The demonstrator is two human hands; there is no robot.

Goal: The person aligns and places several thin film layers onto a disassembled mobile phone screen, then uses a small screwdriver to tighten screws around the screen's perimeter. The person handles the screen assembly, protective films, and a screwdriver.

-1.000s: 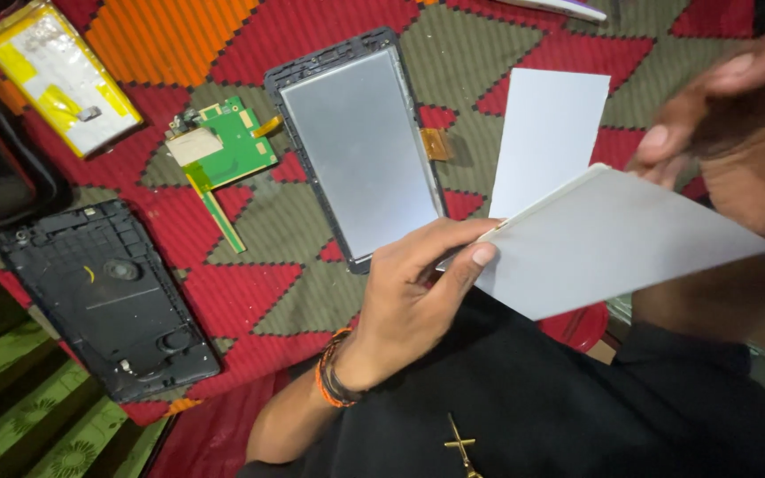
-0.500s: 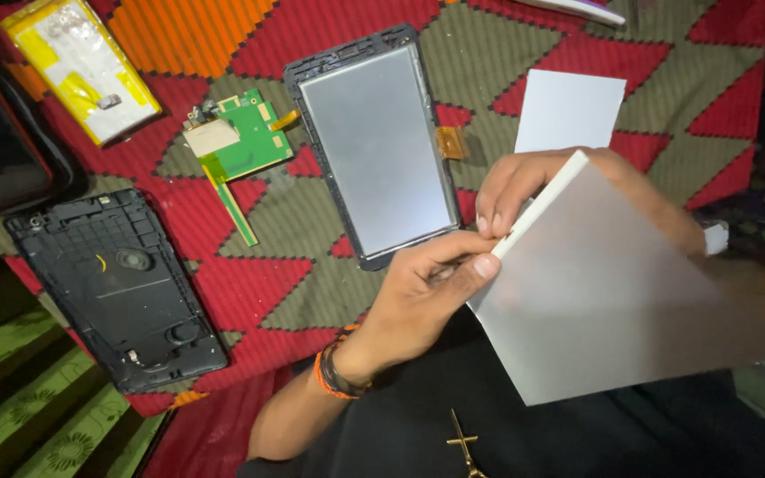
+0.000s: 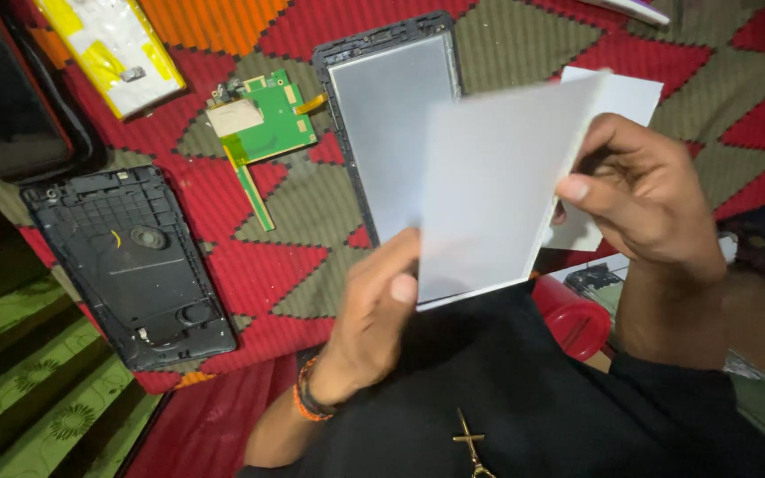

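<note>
We've got the thin white sheet [image 3: 498,186] up off the tabletop, pinched at its lower left corner by our left hand [image 3: 374,310] and at its right edge by our right hand [image 3: 644,190], fingers closed on it both sides. It hangs just over the screen frame [image 3: 387,124] on the patterned cloth [image 3: 294,257]. Looks like we're checking the sheet; next it would need squaring to that frame.

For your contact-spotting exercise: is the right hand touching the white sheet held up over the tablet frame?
Touching. The head view shows the right hand with its thumb pressed on the white sheet's right edge.
</note>
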